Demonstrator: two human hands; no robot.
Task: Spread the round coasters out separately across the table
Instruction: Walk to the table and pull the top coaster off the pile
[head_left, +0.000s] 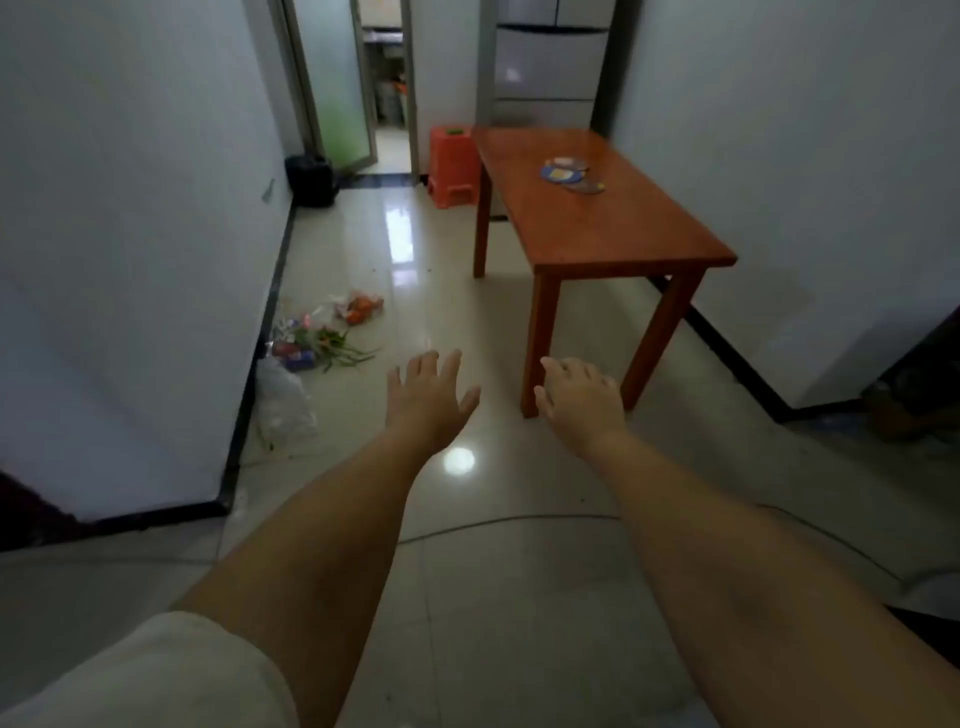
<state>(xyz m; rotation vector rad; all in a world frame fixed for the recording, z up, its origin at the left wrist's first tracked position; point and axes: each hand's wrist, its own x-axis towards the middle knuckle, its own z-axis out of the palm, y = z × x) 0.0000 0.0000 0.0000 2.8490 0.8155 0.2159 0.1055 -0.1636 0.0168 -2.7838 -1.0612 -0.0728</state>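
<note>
Coasters (569, 174) lie bunched and overlapping on the bench (623, 228), well beyond both hands and to the right of them, toward the far half of the top. Their count cannot be told at this range. None is set apart from the cluster, so the spreading step is judged not yet begun; the whole task remains.

Left hand (428, 397) is extended forward, fingers splayed, palm down, grasping nothing. Right hand (582, 400) is extended beside it, fingers loosely curled, also empty. Both hang over bare floor (493, 597), short of the bench's near leg, which stands just past the right hand.

Bench top is clear around the cluster: open surface lies on the side nearer the hands and, less of it, on the far side. Its right long edge runs close to the wall; the left long edge is open to the floor, giving the freer approach. An orange stool (452, 166) stands at the far left corner. Litter (327, 332) lies beyond the left hand by the left wall, clear of the walking path.
</note>
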